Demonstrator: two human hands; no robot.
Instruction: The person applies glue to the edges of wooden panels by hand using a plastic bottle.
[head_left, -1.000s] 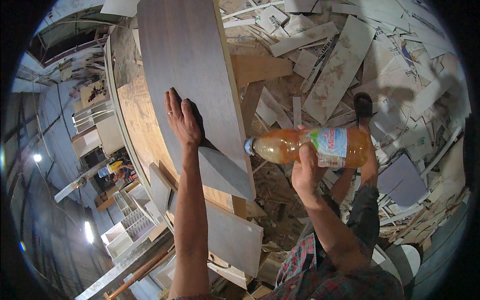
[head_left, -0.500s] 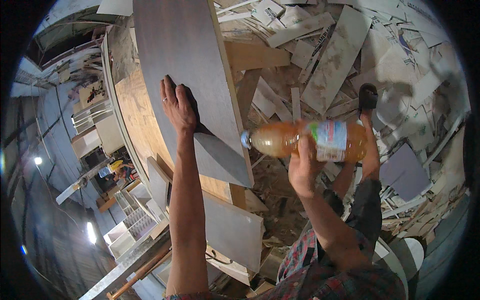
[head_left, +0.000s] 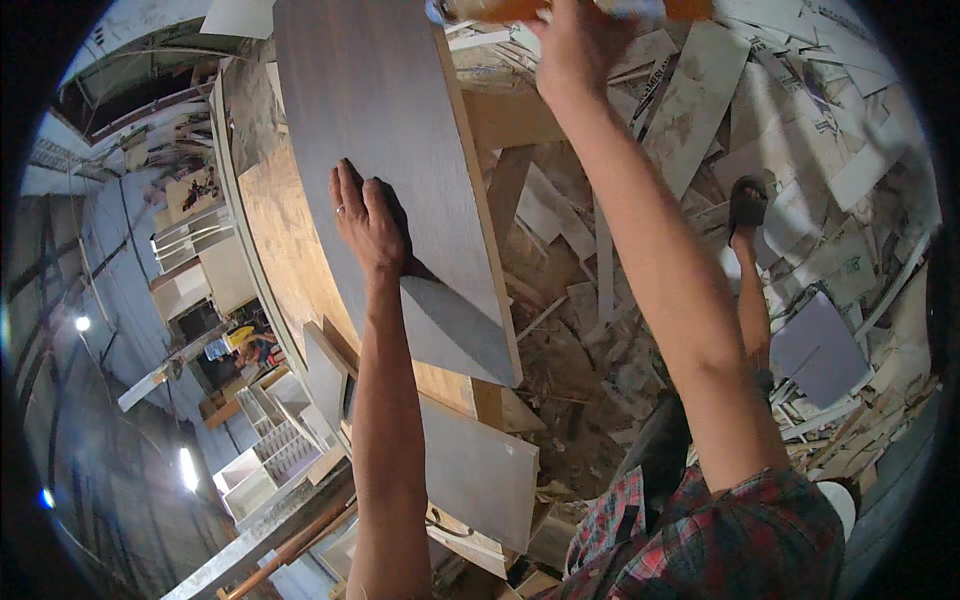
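My left hand (head_left: 366, 222) rests on a dark grey-brown board (head_left: 385, 90), its fingers stretched out and a ring on one of them. The board lies over a paler plywood surface (head_left: 285, 240). At the top edge of the view, my right hand (head_left: 582, 48) is closed around a plastic bottle (head_left: 505, 10) of amber liquid. The bottle lies sideways in the hand, its blue cap toward the left. Its upper side is cut off by the picture's edge, and its middle is partly covered by my fingers.
White and grey board offcuts (head_left: 700, 105) litter the floor to the right, around my sandalled foot (head_left: 748, 200). A light grey panel (head_left: 480, 465) leans below the board. Far left are open shelf units (head_left: 262, 455) and a person in yellow (head_left: 240, 338).
My right hand has carried the bottle away from me, up to the top edge of the view, with the arm now stretched out. My left hand stays on the board.
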